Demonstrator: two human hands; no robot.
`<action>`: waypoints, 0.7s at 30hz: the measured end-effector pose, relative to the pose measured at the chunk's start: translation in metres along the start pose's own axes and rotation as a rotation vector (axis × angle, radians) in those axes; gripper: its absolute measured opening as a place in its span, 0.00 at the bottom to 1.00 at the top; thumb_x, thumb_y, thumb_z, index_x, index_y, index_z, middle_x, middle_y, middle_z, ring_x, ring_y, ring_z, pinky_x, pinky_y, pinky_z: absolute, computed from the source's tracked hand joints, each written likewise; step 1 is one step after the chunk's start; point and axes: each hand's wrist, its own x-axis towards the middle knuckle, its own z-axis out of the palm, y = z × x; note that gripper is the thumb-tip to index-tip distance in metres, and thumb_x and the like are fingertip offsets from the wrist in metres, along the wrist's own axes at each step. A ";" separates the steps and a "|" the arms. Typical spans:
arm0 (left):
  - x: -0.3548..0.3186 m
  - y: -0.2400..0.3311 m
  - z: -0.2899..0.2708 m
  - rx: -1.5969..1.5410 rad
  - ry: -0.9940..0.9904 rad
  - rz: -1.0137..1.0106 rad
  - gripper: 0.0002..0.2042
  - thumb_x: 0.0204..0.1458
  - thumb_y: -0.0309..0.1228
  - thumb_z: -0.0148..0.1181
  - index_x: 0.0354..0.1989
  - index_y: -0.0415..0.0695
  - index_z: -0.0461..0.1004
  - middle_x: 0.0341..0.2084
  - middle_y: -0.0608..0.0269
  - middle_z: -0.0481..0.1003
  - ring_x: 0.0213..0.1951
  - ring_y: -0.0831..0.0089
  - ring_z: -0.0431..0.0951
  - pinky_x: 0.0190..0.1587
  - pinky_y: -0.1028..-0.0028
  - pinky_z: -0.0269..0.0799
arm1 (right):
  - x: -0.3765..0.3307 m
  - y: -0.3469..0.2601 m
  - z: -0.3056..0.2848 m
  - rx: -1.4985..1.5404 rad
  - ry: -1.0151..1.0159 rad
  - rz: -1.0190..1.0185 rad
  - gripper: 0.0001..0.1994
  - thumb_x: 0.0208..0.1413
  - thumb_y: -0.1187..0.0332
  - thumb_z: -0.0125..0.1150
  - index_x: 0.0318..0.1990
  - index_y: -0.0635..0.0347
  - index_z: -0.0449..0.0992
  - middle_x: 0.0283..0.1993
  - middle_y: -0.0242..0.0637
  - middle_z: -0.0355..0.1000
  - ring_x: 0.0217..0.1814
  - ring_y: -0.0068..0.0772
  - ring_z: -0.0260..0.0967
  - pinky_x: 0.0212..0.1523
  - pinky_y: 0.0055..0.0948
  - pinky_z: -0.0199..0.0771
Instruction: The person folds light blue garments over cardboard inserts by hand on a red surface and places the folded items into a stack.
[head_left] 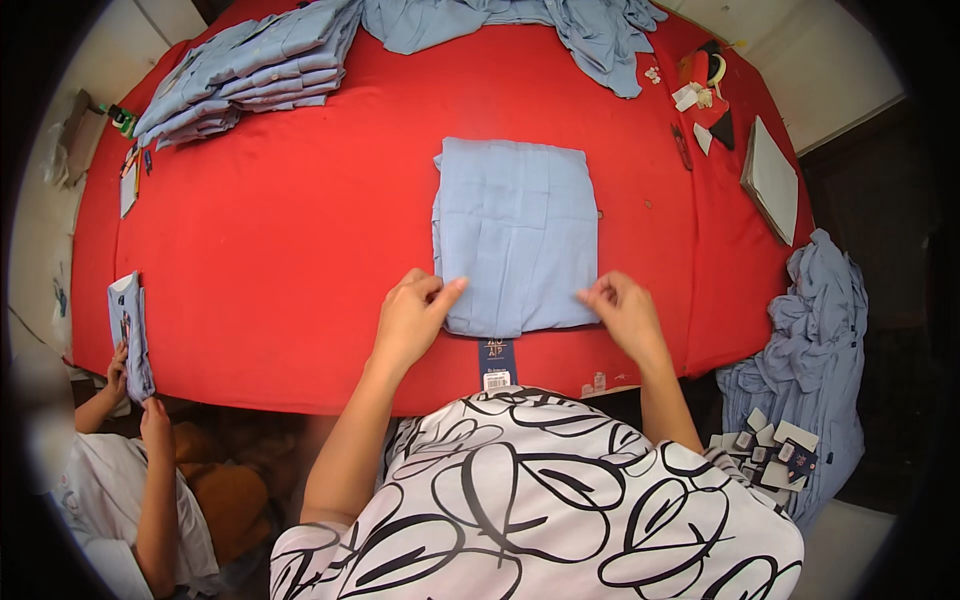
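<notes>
A folded light-blue shirt (515, 232) lies flat at the centre of a red table (280, 250). The left hand (412, 322) pinches the shirt's near-left corner, fingers closed on the cloth. The right hand (622, 312) presses the near-right corner, fingers curled together on the fabric. A dark hang tag (497, 364) pokes out at six o'clock. A stack of folded shirts (250, 70) sits at eleven o'clock, loose shirts (560, 25) at twelve. An uneven pull on either corner could skew the fold or wrinkle it.
</notes>
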 end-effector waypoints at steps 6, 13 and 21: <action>0.000 0.008 0.001 -0.304 -0.090 0.021 0.14 0.54 0.32 0.65 0.40 0.31 0.77 0.34 0.54 0.77 0.36 0.68 0.77 0.40 0.69 0.71 | -0.018 0.012 0.017 0.227 0.176 0.010 0.10 0.51 0.70 0.69 0.28 0.65 0.73 0.23 0.32 0.68 0.25 0.20 0.61 0.27 0.24 0.64; 0.010 -0.007 0.001 -0.594 -0.439 -0.265 0.18 0.53 0.32 0.66 0.47 0.32 0.76 0.42 0.51 0.79 0.44 0.70 0.79 0.52 0.72 0.71 | -0.013 0.002 0.000 0.148 0.055 0.031 0.09 0.50 0.69 0.67 0.31 0.66 0.75 0.26 0.38 0.69 0.27 0.31 0.66 0.31 0.30 0.67; 0.104 0.070 -0.053 -0.788 -0.494 0.122 0.18 0.58 0.38 0.61 0.51 0.39 0.74 0.46 0.61 0.78 0.49 0.71 0.76 0.57 0.67 0.68 | 0.088 -0.059 -0.076 0.773 -0.029 -0.188 0.08 0.65 0.64 0.53 0.36 0.57 0.69 0.26 0.30 0.69 0.22 0.17 0.70 0.19 0.17 0.64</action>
